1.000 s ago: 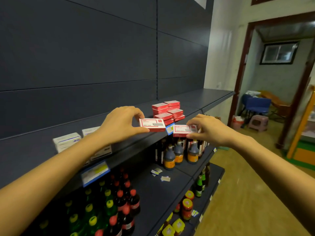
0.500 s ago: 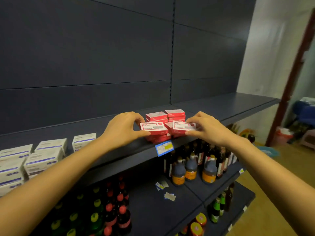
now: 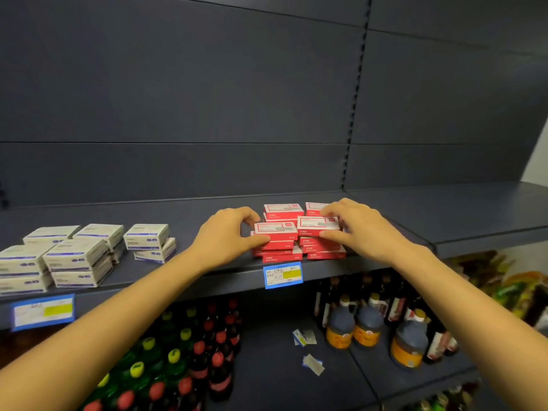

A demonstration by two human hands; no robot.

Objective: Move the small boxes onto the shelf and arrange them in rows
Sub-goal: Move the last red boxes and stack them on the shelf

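While atop stacks (image 3: pixel 277 253) | left box (image 3: pixel 275 229): grasped between left hand (image 3: pixel 225 237) fingers, thumb | right box (image 3: pixel 317 224): right hand (image 3: pixel 360 229) likewise

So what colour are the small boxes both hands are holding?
The small boxes are red with white top panels, clearest in the head view.

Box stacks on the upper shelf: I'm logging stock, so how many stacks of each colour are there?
Red box stacks: 4
White box stacks: 5
Total: 9
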